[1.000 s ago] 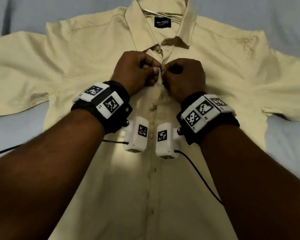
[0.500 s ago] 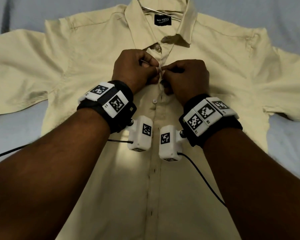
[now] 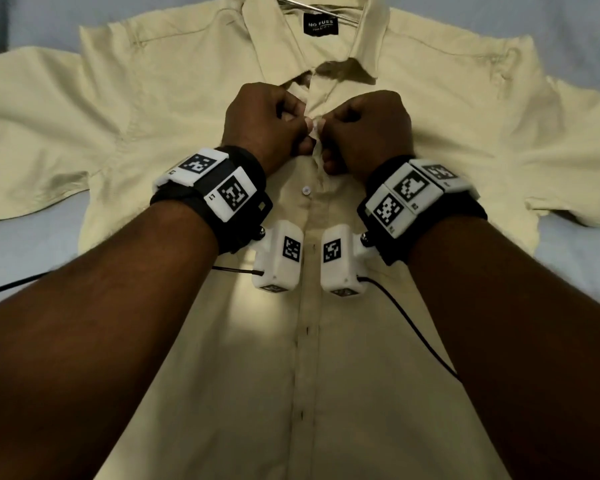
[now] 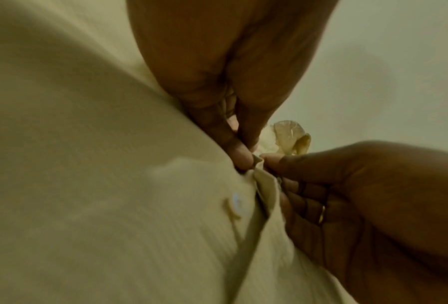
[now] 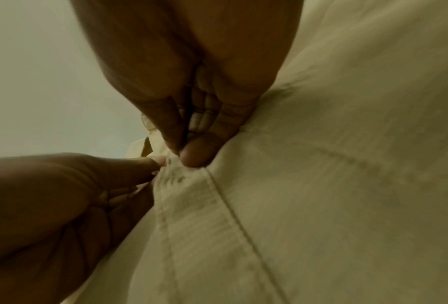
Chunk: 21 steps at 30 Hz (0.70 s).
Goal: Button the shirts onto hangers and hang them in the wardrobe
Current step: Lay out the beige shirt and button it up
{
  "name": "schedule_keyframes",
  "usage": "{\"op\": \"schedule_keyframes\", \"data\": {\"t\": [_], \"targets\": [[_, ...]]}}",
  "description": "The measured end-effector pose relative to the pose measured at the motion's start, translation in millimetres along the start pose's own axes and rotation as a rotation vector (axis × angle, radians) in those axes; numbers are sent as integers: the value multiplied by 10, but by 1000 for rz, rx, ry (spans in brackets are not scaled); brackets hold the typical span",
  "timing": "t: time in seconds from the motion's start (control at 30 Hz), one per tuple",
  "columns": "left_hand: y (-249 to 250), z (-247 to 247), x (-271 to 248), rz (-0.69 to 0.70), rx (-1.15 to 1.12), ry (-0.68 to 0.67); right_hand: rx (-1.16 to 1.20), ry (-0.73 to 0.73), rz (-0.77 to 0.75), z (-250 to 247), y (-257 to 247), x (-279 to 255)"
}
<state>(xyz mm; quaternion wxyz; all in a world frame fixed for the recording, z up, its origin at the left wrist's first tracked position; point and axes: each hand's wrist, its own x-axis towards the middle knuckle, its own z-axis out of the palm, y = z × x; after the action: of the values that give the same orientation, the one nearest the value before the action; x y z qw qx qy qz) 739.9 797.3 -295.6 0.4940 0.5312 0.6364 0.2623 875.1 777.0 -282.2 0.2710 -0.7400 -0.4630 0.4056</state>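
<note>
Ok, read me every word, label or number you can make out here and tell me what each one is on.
"NO FUSS": white letters on the black neck label inside the shirt collar.
Smaller line under it: too small to read.
Tiny characters beside the square codes on the wrist bands: too blurred to be sure of.
Wrist views: no text.

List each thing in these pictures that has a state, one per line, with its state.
Shirt: lying flat, collar open, front partly unbuttoned.
Hanger: inside the shirt's neck.
Button: below the hands, undone.
Left hand: pinches the front edge.
Right hand: pinches the opposite front edge.
</note>
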Motion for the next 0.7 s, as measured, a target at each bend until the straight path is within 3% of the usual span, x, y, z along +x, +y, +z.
{"op": "schedule_keyframes", "data": {"t": [0.27, 0.4, 0.5, 0.6, 0.7], "targets": [[-27, -14, -63, 53, -44, -27, -260, -113, 45, 84, -73, 164], [80, -73, -57, 235, 285, -40, -222, -136, 45, -36, -57, 122], [110, -52, -92, 323, 489, 42, -225, -99, -4, -30, -104, 25], [67, -137, -195, 304, 511, 144, -197, 37, -3, -36, -85, -57], [-54, -178, -499, 281, 508, 116, -280, 113, 18, -90, -34, -313]]}}
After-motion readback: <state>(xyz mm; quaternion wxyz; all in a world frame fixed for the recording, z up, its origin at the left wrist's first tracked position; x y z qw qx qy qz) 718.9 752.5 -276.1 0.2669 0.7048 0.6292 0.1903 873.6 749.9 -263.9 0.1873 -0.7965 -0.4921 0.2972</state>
